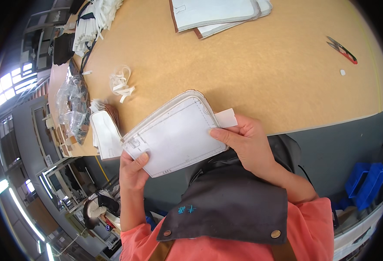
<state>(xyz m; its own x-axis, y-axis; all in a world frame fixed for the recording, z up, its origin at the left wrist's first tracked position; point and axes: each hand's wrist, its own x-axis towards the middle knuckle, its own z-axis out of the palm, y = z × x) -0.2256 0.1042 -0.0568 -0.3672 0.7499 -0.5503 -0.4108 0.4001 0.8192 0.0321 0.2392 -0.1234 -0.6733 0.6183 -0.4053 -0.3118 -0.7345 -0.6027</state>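
Observation:
A stack of white pattern pieces (174, 135) with rounded corners and brownish edges is held tilted over the table's near edge. Its top sheet carries printed lines and a dashed border. My left hand (135, 168) is closed on the lower left corner, thumb on top. At the right end my right hand (245, 139) pinches the stack, thumb on top and fingers underneath. A small white tab (227, 118) sticks out beside the right fingers. Close to the left hand, another bundle of narrower white pieces (106, 130) lies at the table's edge.
On the tan table (287, 82) lie larger white pieces (217, 13) at the far side and red-handled thread snips (343, 50) by a small white chip (342, 72). Leftward are curled white strips (122, 82), a clear plastic bag (72, 100) and white bundles (96, 21). Blue bins (365, 185) stand low right.

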